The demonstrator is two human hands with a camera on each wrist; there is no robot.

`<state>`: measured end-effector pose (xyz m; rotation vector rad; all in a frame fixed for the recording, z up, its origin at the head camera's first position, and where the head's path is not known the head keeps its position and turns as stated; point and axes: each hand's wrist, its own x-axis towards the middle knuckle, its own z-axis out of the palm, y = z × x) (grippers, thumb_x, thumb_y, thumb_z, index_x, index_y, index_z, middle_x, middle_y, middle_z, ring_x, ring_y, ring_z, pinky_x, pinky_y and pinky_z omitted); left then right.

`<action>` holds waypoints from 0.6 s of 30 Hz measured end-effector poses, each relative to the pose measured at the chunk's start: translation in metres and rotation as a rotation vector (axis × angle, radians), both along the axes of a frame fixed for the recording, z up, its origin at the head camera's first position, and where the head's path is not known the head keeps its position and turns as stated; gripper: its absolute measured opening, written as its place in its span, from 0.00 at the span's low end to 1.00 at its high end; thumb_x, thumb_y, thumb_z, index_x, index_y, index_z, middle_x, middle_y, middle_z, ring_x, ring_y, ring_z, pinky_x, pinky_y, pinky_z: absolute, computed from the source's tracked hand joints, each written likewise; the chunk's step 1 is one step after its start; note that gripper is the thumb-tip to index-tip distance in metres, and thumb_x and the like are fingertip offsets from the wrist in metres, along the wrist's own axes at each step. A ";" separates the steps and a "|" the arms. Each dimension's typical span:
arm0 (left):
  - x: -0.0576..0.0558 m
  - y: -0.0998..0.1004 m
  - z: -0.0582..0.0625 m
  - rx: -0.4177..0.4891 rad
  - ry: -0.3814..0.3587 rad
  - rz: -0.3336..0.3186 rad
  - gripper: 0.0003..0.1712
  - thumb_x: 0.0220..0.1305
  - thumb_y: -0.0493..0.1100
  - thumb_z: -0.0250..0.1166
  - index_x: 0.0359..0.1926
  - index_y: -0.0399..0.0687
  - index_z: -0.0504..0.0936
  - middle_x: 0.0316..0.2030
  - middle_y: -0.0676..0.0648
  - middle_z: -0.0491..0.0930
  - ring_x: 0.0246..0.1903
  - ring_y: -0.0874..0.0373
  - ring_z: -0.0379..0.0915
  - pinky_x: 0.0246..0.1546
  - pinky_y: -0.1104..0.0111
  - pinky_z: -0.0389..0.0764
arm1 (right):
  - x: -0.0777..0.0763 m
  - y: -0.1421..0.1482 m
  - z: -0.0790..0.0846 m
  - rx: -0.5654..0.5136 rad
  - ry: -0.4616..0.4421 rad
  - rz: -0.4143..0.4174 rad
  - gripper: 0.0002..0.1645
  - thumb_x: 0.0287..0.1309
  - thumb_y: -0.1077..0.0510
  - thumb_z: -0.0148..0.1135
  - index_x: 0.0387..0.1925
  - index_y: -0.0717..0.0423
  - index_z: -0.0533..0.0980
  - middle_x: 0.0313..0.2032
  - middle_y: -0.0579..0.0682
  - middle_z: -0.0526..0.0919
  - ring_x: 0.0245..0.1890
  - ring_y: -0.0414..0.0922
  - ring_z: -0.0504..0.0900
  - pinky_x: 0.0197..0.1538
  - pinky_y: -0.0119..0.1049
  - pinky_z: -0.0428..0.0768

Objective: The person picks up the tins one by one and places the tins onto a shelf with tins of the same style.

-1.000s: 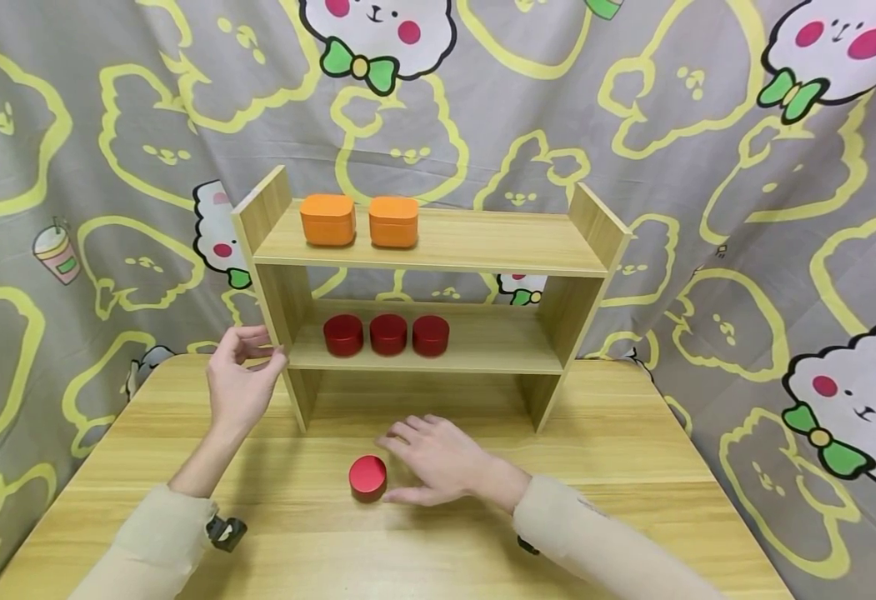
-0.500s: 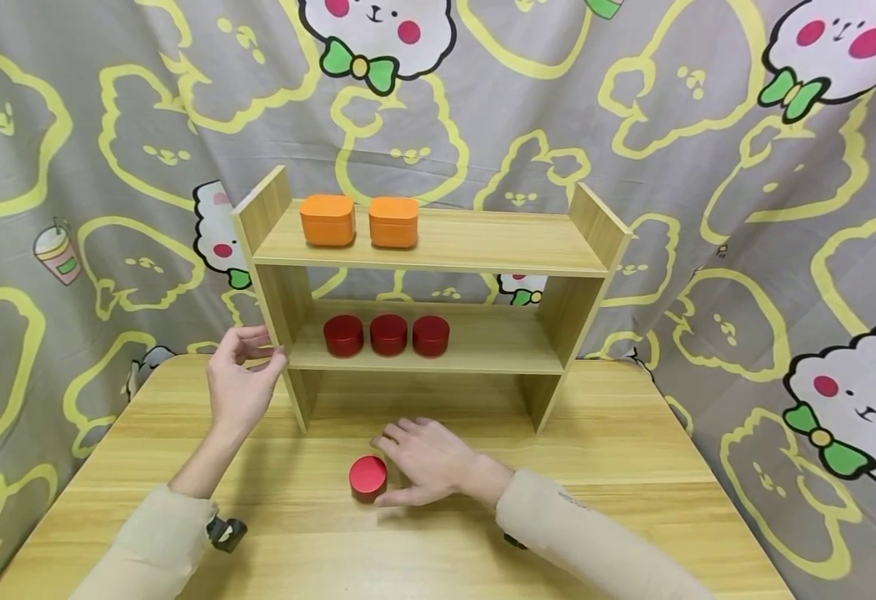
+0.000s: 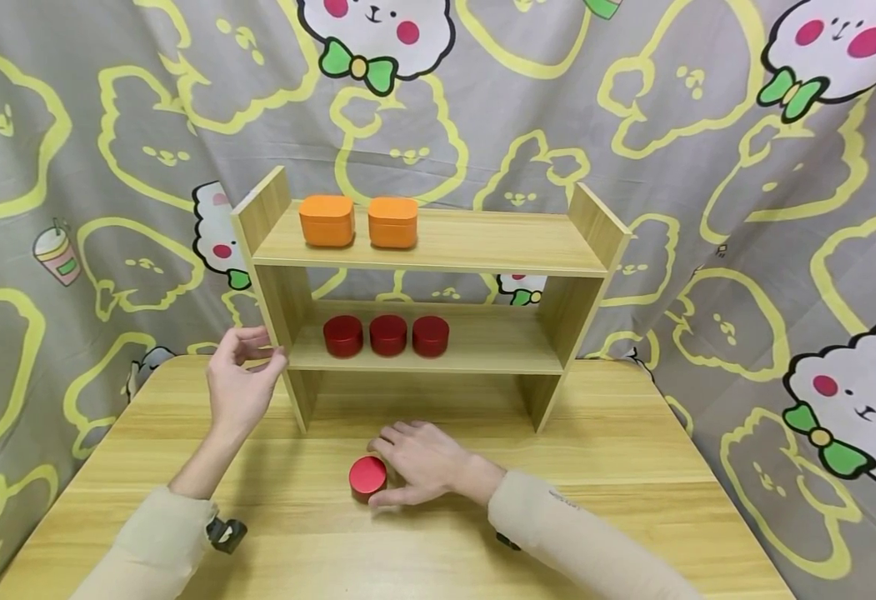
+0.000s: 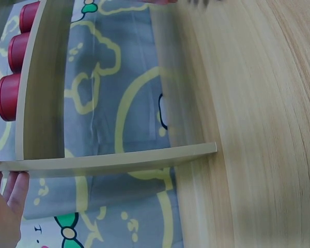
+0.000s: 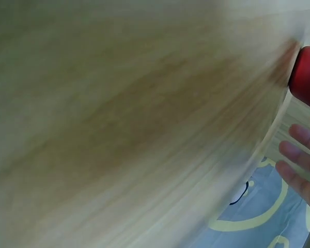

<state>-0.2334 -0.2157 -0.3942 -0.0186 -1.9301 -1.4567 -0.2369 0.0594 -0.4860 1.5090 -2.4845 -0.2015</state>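
On the table in front of the wooden shelf [image 3: 498, 342] stands a round red tin [image 3: 367, 477] with a shiny lid. My right hand [image 3: 426, 467] is beside it on the right, fingers spread, thumb at the near side and forefinger at the far side. In the right wrist view a gap shows between the fingers and the red tin [image 5: 307, 77]. With thumb and fingers on opposite faces, my left hand [image 4: 5, 206] grips the edge of the shelf's left side panel [image 4: 119, 160]. Several inches up, three darker red tins [image 3: 388, 335] stand in a row on the middle board.
Two orange rounded boxes [image 3: 393, 222] sit on the left part of the top board. The wooden table [image 3: 595, 508] extends around the shelf's feet. Behind hangs a grey curtain [image 3: 655, 142] with yellow cartoon outlines.
My right hand has moved left toward the single red tin, so its thumb and forefinger now flank it more closely. The left hand keeps its place on the shelf.
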 end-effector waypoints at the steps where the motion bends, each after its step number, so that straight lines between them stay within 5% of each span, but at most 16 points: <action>1: 0.000 0.000 0.000 -0.001 0.000 0.000 0.16 0.60 0.26 0.67 0.50 0.29 0.80 0.38 0.65 0.80 0.34 0.77 0.80 0.38 0.87 0.85 | 0.000 0.000 0.000 -0.005 -0.011 0.001 0.45 0.63 0.15 0.48 0.61 0.43 0.76 0.48 0.39 0.83 0.46 0.36 0.83 0.46 0.26 0.85; 18: 0.000 0.000 0.001 -0.006 -0.003 0.005 0.16 0.60 0.26 0.68 0.50 0.30 0.81 0.38 0.66 0.80 0.34 0.77 0.80 0.38 0.88 0.85 | -0.002 -0.001 -0.003 -0.041 -0.165 -0.008 0.40 0.66 0.19 0.51 0.62 0.42 0.76 0.52 0.39 0.83 0.51 0.36 0.83 0.54 0.30 0.87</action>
